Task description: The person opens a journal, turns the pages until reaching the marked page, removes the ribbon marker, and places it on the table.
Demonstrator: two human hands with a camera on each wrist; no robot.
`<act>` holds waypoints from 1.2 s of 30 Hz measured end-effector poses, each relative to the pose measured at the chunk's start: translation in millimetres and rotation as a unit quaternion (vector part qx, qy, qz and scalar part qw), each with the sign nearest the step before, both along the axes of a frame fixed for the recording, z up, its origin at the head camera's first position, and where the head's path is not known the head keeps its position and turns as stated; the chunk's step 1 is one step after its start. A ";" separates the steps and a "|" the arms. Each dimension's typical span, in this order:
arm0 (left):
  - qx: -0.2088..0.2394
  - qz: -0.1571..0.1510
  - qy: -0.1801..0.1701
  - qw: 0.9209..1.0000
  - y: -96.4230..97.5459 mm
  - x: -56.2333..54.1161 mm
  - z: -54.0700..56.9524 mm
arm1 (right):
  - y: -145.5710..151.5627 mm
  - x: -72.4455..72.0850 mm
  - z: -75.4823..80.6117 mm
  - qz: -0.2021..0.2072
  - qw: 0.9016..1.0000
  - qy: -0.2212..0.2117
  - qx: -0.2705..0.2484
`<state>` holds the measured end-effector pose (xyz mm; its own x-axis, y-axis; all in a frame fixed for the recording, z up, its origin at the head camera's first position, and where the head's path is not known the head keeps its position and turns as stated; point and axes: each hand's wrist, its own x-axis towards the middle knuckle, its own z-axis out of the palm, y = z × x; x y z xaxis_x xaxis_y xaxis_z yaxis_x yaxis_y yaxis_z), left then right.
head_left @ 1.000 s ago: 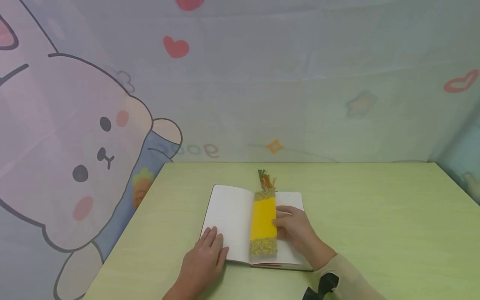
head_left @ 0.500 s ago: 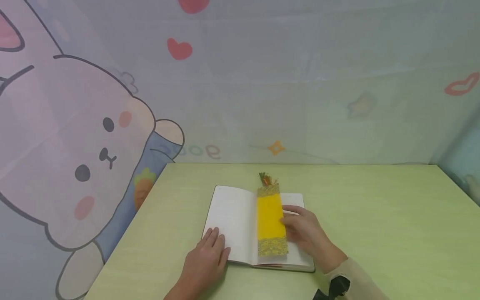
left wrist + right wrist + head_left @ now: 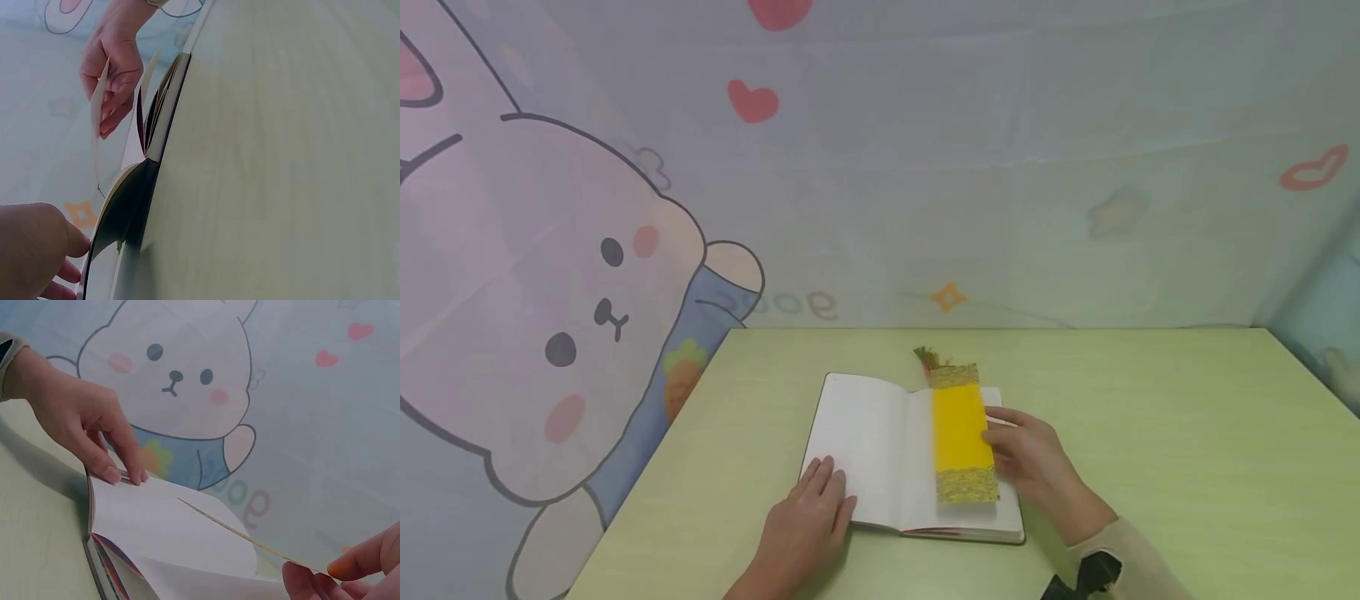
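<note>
The bookmark (image 3: 962,429), yellow with patterned bands at both ends, is held above the right half of the open notebook (image 3: 868,425), its tassel (image 3: 927,359) at the far end. You pinch its right edge in your right hand (image 3: 1037,458). Your left hand (image 3: 805,521) rests, fingers extended, on the notebook's near left corner. The notebook lies on the green worktop (image 3: 1150,433), before a printed backdrop (image 3: 865,167).

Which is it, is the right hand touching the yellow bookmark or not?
Touching: the right wrist view shows the right hand pinching the yellow bookmark, seen nearly edge-on, between thumb and fingers.
</note>
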<state>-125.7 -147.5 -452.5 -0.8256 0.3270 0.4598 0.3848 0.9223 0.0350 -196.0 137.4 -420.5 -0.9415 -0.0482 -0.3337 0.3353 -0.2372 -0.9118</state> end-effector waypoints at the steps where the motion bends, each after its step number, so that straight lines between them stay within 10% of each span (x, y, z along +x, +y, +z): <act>1: 0.000 0.001 -0.001 1.000 -0.3 0.0 0.0 | 2.6 -0.4 0.2 0.001 1.000 0.002 0.002; 36: -0.002 -0.003 0.002 1.000 -2.2 -0.8 -2.5 | 87.9 5.6 -1.6 -0.005 0.999 0.016 0.037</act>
